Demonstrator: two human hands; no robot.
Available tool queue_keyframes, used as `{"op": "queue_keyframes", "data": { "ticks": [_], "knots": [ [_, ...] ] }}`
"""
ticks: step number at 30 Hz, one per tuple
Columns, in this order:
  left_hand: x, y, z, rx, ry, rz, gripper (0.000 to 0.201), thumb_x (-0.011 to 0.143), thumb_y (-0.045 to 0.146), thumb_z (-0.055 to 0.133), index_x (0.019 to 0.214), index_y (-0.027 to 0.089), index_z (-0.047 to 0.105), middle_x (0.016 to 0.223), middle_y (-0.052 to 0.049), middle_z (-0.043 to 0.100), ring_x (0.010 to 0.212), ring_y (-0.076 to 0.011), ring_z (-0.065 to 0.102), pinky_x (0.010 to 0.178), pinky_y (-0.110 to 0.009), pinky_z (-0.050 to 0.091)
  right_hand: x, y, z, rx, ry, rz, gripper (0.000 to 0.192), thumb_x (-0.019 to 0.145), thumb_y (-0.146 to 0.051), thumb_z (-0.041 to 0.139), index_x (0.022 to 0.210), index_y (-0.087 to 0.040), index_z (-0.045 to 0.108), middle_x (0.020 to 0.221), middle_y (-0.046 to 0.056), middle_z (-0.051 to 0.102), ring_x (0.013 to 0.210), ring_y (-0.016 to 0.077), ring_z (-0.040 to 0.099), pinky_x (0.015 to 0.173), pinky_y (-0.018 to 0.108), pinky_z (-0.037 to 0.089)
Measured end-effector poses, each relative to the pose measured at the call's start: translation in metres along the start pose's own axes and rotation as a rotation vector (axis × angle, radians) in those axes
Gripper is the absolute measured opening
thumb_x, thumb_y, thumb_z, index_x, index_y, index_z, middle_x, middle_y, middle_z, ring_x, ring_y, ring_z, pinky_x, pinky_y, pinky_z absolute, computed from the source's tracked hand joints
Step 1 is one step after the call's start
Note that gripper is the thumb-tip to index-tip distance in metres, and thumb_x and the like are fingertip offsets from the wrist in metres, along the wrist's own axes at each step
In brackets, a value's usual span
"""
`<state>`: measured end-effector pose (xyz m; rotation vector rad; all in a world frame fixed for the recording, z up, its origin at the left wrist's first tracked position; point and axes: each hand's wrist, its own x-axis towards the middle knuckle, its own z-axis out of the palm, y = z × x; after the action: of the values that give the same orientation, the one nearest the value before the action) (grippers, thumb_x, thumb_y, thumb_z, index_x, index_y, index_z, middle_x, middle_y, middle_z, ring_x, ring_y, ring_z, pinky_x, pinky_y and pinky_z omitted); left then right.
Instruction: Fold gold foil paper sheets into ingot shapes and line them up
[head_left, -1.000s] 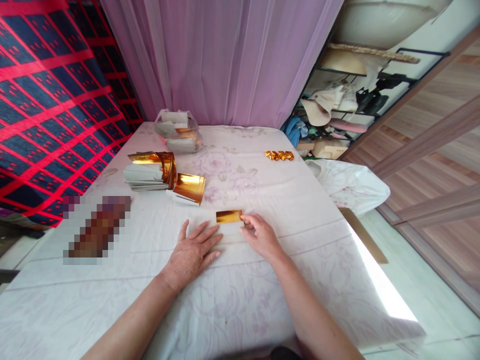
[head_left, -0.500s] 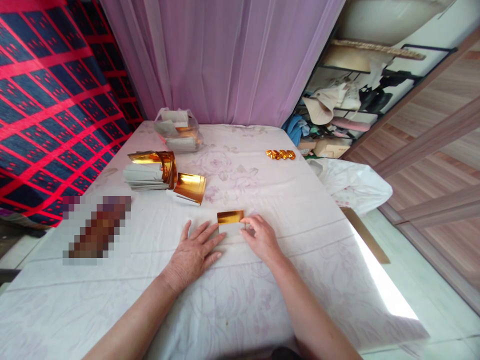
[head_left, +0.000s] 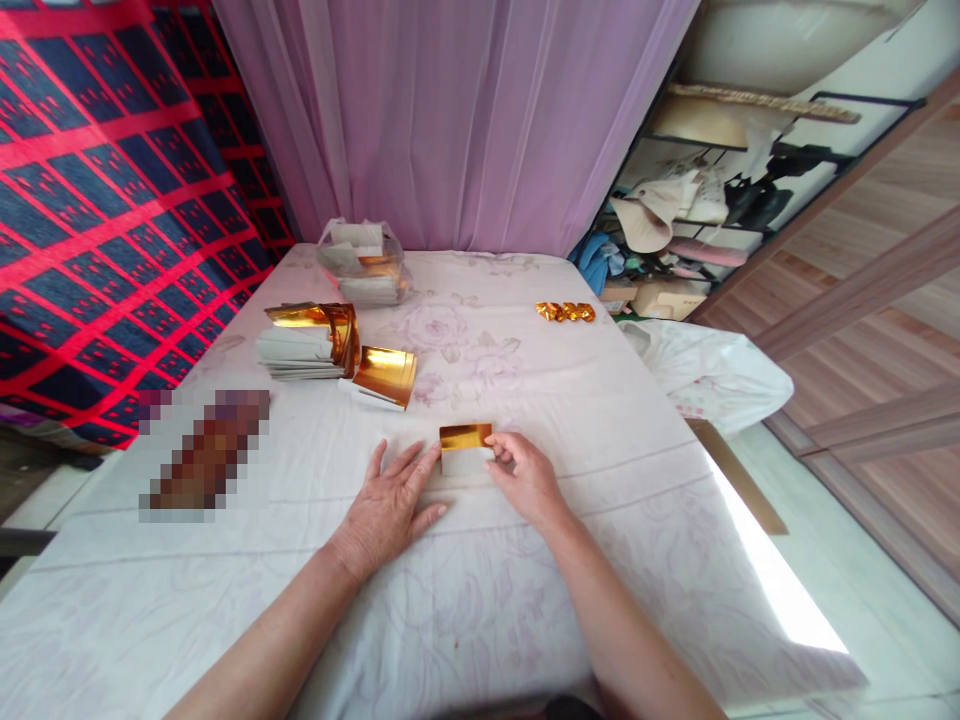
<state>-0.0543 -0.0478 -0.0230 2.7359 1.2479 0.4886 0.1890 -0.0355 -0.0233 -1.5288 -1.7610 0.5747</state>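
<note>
Just below the middle of the frame, a small gold-and-white paper sheet [head_left: 465,449] lies on the white flowered tablecloth [head_left: 480,600], its gold strip along the far edge and its white part nearer the person. At the sheet's right edge, the right hand [head_left: 525,478] has its fingers curled and pinches the paper between thumb and fingertips. At the sheet's left edge, the left hand [head_left: 390,500] lies flat and open, palm down on the cloth, fingers spread, with the fingertips touching the paper's left side.

Further up and to the left, a loose gold foil sheet [head_left: 385,374] lies curled on the cloth, just beside a stack of white and gold sheets [head_left: 306,340]. Behind these, toward the upper middle of the frame, a clear plastic bag [head_left: 364,262] holds more such paper. Right of centre, near the table's far right edge, a row of small folded gold pieces [head_left: 565,311] lies well apart from the hands. A pink curtain [head_left: 465,110] hangs behind the table, a red and dark blue checked cloth [head_left: 97,200] fills the upper left, and a cluttered shelf rack [head_left: 697,230] stands at upper right.
</note>
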Motion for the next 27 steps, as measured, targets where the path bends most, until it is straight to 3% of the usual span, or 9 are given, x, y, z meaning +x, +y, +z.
{"op": "queue_keyframes", "data": {
  "ticks": [5,10,14,20,23,27],
  "knots": [
    [0.0,0.0,-0.001,0.011,0.024,0.013,0.076,0.098,0.049,0.04,0.156,0.018,0.002,0.139,-0.014,0.056,0.134,-0.0296,0.045,0.116,-0.058,0.009,0.0,0.003,-0.006,0.053,-0.055,-0.056,0.017,0.074,-0.013,0.057,0.085,-0.023,0.066,0.083,0.001,0.065,0.074,0.0143,0.063,0.071,0.026,0.051],
    [0.0,0.0,0.0,-0.008,0.023,0.015,0.074,0.099,0.05,0.037,0.156,0.018,0.001,0.14,-0.014,0.056,0.135,-0.0296,0.044,0.116,-0.057,0.007,-0.003,0.003,-0.011,0.114,-0.072,-0.05,0.03,0.071,-0.008,0.054,0.095,-0.022,0.065,0.089,0.001,0.069,0.078,0.0147,0.065,0.075,0.028,0.052],
    [0.0,-0.001,0.001,-0.028,0.018,0.0,0.073,0.099,0.052,0.036,0.156,0.018,0.006,0.14,-0.015,0.056,0.135,-0.0293,0.044,0.116,-0.057,0.007,-0.004,-0.002,-0.016,0.086,-0.132,-0.126,0.026,0.072,-0.007,0.054,0.087,-0.024,0.068,0.087,0.001,0.071,0.087,0.0176,0.066,0.083,0.033,0.051],
    [0.001,-0.003,-0.001,-0.026,-0.042,0.0,0.061,0.098,0.054,0.039,0.151,0.024,0.031,0.142,-0.01,0.055,0.137,-0.0284,0.042,0.118,-0.057,0.004,-0.006,-0.01,-0.025,0.119,-0.181,-0.218,0.015,0.083,-0.016,0.056,0.079,-0.023,0.069,0.083,0.002,0.072,0.085,0.0182,0.066,0.084,0.035,0.05],
    [0.003,-0.003,-0.002,-0.006,-0.065,0.011,0.054,0.097,0.055,0.04,0.144,0.028,0.044,0.144,-0.007,0.053,0.137,-0.0283,0.042,0.118,-0.057,0.002,-0.006,-0.013,-0.026,0.102,-0.222,-0.236,0.026,0.09,-0.025,0.053,0.069,-0.023,0.067,0.078,0.003,0.071,0.082,0.0183,0.065,0.084,0.035,0.05],
    [0.003,-0.003,-0.003,0.01,-0.069,0.02,0.051,0.097,0.055,0.04,0.139,0.027,0.05,0.144,-0.006,0.053,0.136,-0.0286,0.042,0.118,-0.057,0.003,-0.005,-0.009,-0.024,0.077,-0.158,-0.178,0.031,0.093,-0.029,0.05,0.067,-0.022,0.065,0.076,0.003,0.07,0.079,0.018,0.065,0.079,0.033,0.05]
  ]
}}
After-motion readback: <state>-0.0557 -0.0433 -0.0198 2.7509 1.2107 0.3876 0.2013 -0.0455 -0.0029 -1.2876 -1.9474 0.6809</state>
